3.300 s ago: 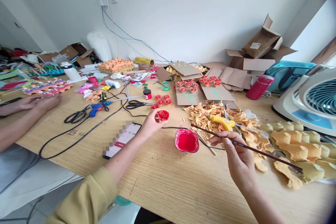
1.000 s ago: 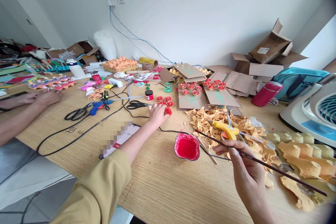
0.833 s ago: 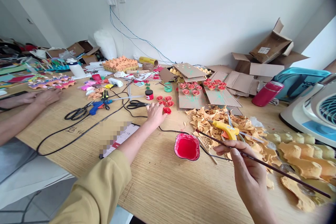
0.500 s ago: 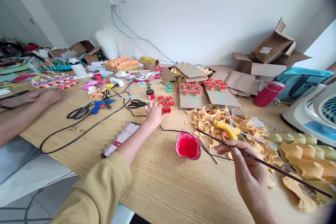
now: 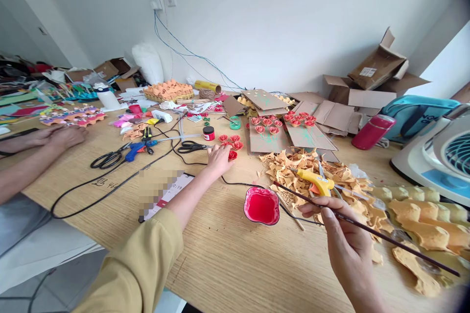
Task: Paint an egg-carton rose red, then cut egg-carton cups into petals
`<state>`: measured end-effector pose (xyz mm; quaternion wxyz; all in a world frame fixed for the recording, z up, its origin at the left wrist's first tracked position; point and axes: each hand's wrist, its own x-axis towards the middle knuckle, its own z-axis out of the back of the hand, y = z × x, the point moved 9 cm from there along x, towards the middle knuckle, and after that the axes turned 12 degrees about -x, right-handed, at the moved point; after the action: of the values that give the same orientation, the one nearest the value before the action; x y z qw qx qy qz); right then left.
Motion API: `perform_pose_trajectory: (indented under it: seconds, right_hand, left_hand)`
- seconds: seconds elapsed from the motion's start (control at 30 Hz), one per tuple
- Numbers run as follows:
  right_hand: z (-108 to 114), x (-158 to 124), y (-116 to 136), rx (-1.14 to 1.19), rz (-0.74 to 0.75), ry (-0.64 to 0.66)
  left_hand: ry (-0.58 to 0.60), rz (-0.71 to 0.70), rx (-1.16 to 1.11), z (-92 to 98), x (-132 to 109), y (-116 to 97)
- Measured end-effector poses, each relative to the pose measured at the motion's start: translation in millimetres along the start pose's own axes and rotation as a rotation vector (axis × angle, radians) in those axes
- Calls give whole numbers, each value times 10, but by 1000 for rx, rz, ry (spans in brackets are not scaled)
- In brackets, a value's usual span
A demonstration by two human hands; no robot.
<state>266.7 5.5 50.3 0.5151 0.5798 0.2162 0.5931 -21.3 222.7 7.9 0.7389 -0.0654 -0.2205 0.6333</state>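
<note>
On my feed, the left hand is right at a small red rose with curled petals; can't tell whether its fingers actually grip it. Four more layered red roses cluster just beyond. The right hand pinches a long, slim, dark brush. Between the hands I've got a wavy-rimmed bowl of smooth red paint, with crinkly, torn orange scraps heaped past the right one.

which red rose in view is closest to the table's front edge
The red rose just right of the left hand; the other visible roses sit farther back, some on the tabletop, others over cardboard.
</note>
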Motion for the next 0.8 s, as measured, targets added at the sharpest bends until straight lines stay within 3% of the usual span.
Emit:
perform_pose_trajectory:
  seconds: [0.8]
  right_hand:
    - [-41,-3,-9,-36,17,24]
  left_hand:
    - [-87,66,33,0,48,-36]
